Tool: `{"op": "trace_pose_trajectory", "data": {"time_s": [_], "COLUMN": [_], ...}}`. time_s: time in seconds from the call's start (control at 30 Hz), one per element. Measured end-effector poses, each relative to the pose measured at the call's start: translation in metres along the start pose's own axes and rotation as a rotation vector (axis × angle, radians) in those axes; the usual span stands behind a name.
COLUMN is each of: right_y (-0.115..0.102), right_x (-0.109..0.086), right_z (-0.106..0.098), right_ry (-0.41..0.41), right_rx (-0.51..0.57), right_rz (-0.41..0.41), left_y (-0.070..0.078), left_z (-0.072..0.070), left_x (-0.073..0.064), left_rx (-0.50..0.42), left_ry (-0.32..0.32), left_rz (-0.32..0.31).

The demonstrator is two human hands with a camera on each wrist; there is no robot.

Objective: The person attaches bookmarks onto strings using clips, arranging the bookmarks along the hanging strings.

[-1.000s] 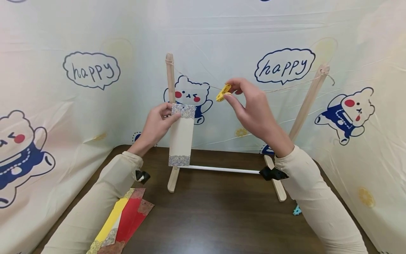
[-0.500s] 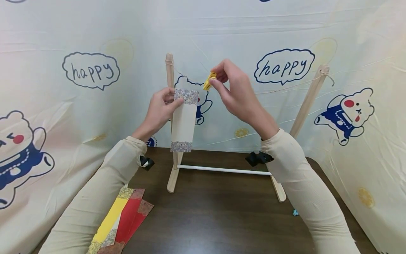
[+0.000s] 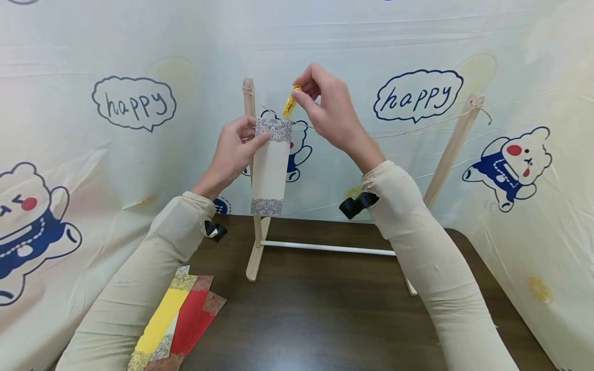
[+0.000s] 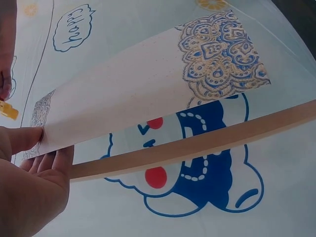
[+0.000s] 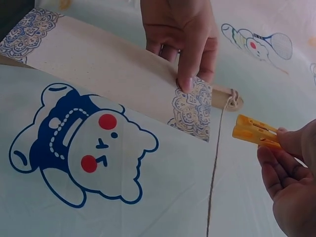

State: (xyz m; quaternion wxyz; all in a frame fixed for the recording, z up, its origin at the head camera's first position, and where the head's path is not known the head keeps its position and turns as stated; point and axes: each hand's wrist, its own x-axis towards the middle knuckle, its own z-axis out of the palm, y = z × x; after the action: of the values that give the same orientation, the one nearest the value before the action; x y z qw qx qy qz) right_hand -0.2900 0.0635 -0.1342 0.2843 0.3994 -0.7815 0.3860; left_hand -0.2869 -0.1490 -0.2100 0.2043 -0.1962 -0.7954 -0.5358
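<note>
1. My left hand (image 3: pixel 235 149) pinches the card (image 3: pixel 269 172) by its patterned top, near the string (image 5: pixel 212 182).
2. My right hand (image 3: pixel 327 105) pinches the yellow peg (image 3: pixel 290 104) just above the card.
3. Behind, two bubbles (image 3: pixel 134 103) on the backdrop (image 3: pixel 325 31) each read "happy".

Yellow clothespin (image 3: pixel 290 104) tilts above upright white card (image 3: pixel 270 170)

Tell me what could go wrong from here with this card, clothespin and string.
The clothespin in the right hand isn't on the card or the string yet, so it might catch just one of them. The left hand grips the card only at one side near its top, so it could swing or slip. The string dips between the wooden posts, so it may sag under the card.
</note>
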Motion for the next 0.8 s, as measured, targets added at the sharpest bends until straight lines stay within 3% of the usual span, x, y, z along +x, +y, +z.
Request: {"op": "trace_pose_trajectory", "data": {"time_s": [0.27,0.8], "right_y": [0.007,0.007], "right_x": [0.013,0.025], "right_z": [0.01,0.024], "right_ry": [-0.007,-0.03], "right_rx": [0.039,0.155], "right_rz": [0.038,0.084], "left_y": [0.003,0.015], "left_z": [-0.007,-0.015], "left_x": [-0.001,0.005], "left_rx": [0.033,0.022], "left_ry": [0.012,0.022], "left_rz": [-0.012,0.029]}}
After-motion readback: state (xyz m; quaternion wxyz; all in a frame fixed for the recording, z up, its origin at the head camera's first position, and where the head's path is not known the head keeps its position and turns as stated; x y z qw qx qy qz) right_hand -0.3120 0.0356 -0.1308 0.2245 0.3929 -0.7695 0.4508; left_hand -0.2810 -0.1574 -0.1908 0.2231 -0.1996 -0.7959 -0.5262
